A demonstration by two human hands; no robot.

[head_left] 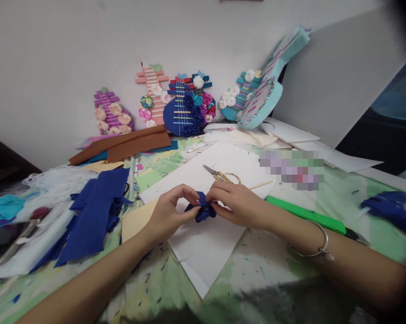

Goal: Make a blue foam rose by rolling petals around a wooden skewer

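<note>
Though partly behind fingers (219, 194), scissors (218, 173) on white paper (235, 157).

Wall (54, 54): stood in soft, dim, greyish light.
Paper (203, 261): showed pale and brighter.
Cloth (290, 292): sank into shadow along the bottom.
Right forearm (365, 265): stretched and blurred toward a dark edge — the corner above was black.
Pixel patch (290, 171): coarse blocks hid the detail.

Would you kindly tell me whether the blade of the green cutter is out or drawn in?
Out: a bare metal blade shows beyond the dark end of the green cutter.
</note>
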